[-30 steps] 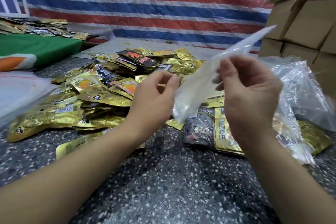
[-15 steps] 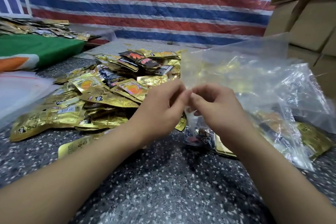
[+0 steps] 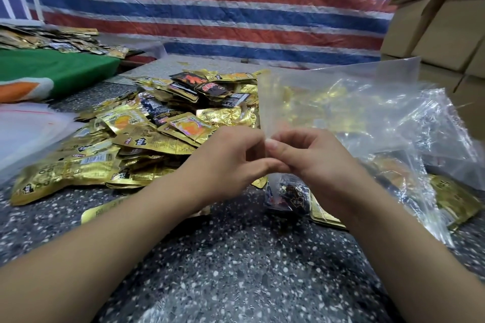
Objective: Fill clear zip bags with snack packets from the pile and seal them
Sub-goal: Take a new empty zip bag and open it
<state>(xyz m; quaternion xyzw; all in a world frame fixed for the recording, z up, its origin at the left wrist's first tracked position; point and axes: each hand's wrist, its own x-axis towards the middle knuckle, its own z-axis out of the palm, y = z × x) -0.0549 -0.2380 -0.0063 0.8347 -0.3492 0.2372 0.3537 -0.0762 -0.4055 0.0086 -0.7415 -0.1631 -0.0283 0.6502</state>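
I hold an empty clear zip bag [image 3: 328, 102] upright in front of me, its flat face turned to the camera. My left hand [image 3: 225, 162] and my right hand [image 3: 312, 157] meet at its lower left corner, and both pinch the bag's edge between thumb and fingers. A pile of gold and black snack packets [image 3: 147, 134] lies on the speckled floor to the left and behind the bag. Beneath my right hand lies a dark snack packet [image 3: 286, 194] beside a gold one.
A crinkled clear bag [image 3: 430, 155] holding gold packets lies at the right. Cardboard boxes [image 3: 441, 26] are stacked at the far right. A green cloth [image 3: 52, 71] with more packets on it sits at the left, and a white bag [image 3: 23, 131] lies below it. A striped tarp hangs behind.
The bag was folded narrow and tilted between my separated hands; it has spread flat and upright. My hands came together at its lower corner and now both pinch it.
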